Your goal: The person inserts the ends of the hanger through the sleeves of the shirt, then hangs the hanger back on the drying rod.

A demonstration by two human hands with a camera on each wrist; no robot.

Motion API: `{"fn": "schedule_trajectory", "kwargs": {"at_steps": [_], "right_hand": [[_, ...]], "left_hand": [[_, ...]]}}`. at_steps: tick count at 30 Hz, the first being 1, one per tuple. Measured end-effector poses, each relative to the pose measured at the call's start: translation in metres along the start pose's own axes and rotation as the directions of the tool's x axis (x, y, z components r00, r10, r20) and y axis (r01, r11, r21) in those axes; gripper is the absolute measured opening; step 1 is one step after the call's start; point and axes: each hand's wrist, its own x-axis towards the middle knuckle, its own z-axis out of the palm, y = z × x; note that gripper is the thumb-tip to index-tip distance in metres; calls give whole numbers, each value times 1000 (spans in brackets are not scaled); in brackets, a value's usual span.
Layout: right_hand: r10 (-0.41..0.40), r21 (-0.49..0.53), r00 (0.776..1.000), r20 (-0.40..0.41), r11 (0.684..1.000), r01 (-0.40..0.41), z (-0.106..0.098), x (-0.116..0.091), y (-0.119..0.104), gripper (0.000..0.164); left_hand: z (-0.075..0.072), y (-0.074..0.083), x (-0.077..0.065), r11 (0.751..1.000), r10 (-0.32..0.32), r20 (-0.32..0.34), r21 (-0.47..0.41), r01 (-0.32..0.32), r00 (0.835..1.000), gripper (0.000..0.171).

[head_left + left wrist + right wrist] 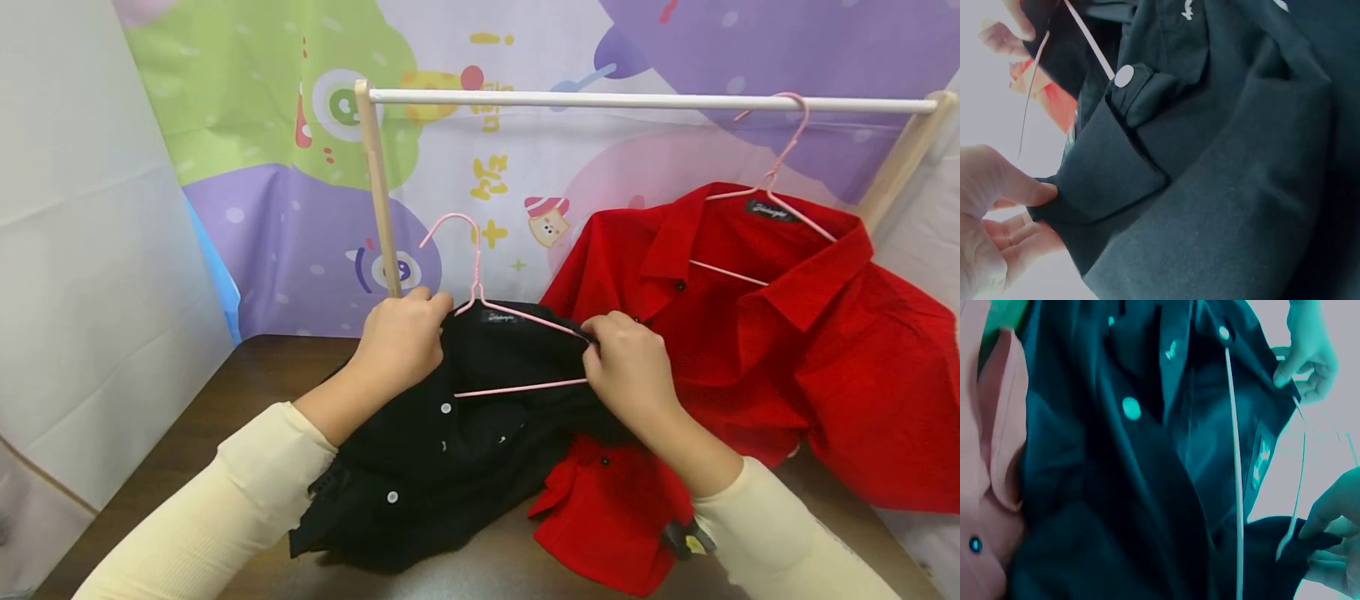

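A black shirt (480, 467) with white buttons hangs between both hands, a pink wire hanger (525, 315) inside its neck. The hanger's hook stands up free, below the rail. My left hand (405, 337) pinches the collar left of the hook; the left wrist view shows thumb and fingers on the dark cloth (1104, 175). With thumb and fingers my right hand (630, 362) grips the collar's other side, over the hanger's right arm. In the right wrist view the pink lower bar (1235, 456) runs across the open front. The left end of the hanger is hidden in the cloth.
A white rail (570, 100) on wooden posts spans the back. From its right part a red shirt (885, 358) hangs on another pink hanger (791, 142); the black shirt overlaps it. Underneath is a dark brown table (247, 392). A cartoon-printed cloth (285, 225) forms the backdrop.
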Motion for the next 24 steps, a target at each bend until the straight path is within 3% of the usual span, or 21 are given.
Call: {"fn": "schedule_trajectory", "kwargs": {"at_steps": [12,24], "right_hand": [[55,130,998,-34,990,-51,10,4,-26,16],[134,270,990,45,952,-141,13,2,-46,18]], "left_hand": [[7,4,0,999,-26,-5,-27,25,1000,16],[15,-1,-5,999,-17,-47,-37,15,999,17]]}}
